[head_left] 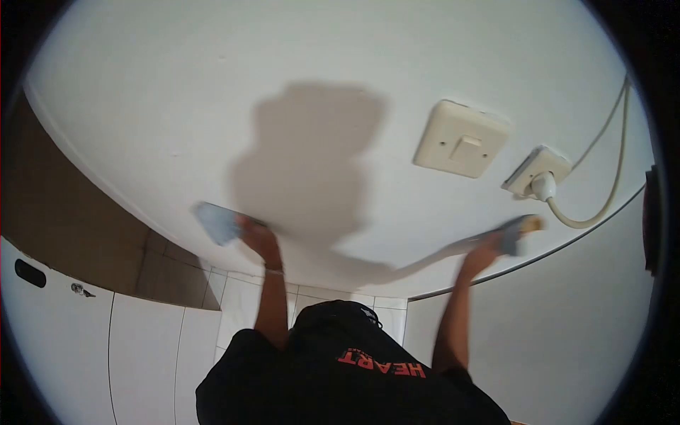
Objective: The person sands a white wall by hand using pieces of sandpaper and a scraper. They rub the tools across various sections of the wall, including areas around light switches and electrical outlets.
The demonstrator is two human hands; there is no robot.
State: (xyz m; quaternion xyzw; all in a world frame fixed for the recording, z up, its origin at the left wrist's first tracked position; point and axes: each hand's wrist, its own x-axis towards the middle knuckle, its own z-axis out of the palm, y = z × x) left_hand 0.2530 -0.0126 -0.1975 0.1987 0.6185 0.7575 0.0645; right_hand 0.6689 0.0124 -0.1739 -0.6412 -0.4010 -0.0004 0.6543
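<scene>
pressing cloth (216, 222) to wall (177, 106); shirt (340, 382) reads "heart".

Head view, looking along a white wall (177, 106). Left hand (258, 239) presses a blue cloth (218, 222) flat on the wall. Right hand (489, 251) holds a blurred tool (520, 230), bluish with a yellow tip, at the wall near an inner corner. A shadow (312, 163) of the person falls between the hands. Above the right hand: a light switch (461, 139) and a socket (536, 171) with a white plug (544, 186) and cable (602, 191). Below: white tiles (142, 354); black shirt (340, 375) with red lettering.
</scene>
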